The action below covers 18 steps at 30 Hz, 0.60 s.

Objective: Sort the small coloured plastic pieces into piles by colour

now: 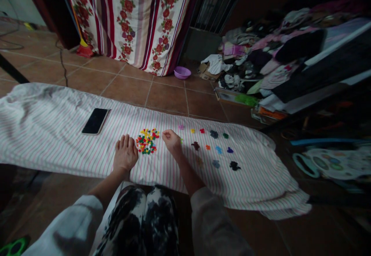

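Note:
A mixed pile of small coloured pieces (147, 141), red, yellow, green and orange, lies on the striped cloth (162, 173). My left hand (126, 153) rests flat at the pile's left edge, fingers stretched out. On the other side, my right hand (171, 140) is closed in a pinch just right of the pile; anything between its fingertips is too small to make out. Further right, small clusters sorted by colour are laid out in rows, among them a red cluster (202, 131), a dark grey cluster (213, 134), a light blue cluster (218, 150) and a black cluster (234, 166).
A phone (95, 121) lies on the cloth to the left. Beyond the cloth, a purple basin (182, 72) stands on the tiled floor by a floral curtain (127, 20). Heaped clothes (261, 55) fill the back right. A red broom (84, 49) leans at the back left.

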Motion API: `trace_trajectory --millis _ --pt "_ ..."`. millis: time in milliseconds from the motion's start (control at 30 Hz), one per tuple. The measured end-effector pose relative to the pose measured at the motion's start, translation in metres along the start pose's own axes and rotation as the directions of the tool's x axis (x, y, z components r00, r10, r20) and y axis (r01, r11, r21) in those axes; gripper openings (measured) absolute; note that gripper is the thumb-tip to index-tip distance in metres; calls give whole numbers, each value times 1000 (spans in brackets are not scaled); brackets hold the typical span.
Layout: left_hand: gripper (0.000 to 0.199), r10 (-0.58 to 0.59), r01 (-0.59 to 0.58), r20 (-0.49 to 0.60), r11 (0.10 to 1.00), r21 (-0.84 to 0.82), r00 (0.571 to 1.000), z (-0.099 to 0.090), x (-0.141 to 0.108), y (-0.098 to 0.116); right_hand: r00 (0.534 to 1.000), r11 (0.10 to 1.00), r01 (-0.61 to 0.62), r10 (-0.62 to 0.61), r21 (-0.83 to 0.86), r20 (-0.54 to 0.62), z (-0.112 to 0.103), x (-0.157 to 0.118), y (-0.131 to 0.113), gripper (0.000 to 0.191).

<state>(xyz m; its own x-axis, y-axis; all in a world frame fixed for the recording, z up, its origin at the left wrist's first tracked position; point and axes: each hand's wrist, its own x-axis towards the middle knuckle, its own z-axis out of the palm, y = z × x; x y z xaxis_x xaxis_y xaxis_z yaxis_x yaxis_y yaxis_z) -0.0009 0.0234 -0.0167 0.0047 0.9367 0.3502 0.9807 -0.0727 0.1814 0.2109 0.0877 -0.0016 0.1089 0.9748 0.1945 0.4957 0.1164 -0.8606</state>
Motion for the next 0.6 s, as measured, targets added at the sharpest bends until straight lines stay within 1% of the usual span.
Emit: trace_trajectory --millis 67,167,300,433,600 --pt "44 -1 1 -1 1000 2 1000 0 0 0 998 999 -38 37 -20 -59 -11 10 9 11" --pt "44 -5 5 11 1000 -7 1000 0 0 0 986 987 -99 80 -127 -144 -30 26 19 18" --pt "45 -8 8 24 1000 -11 1000 -1 1 1 972 952 -170 119 -255 -202 -50 41 28 22" --pt "45 -9 9 6 1000 -8 1000 -1 0 1 965 927 -199 129 -318 -229 -61 47 33 22" --pt "44 -1 1 -10 1000 3 1000 1 0 0 960 876 -219 115 -430 -254 -67 53 38 20"
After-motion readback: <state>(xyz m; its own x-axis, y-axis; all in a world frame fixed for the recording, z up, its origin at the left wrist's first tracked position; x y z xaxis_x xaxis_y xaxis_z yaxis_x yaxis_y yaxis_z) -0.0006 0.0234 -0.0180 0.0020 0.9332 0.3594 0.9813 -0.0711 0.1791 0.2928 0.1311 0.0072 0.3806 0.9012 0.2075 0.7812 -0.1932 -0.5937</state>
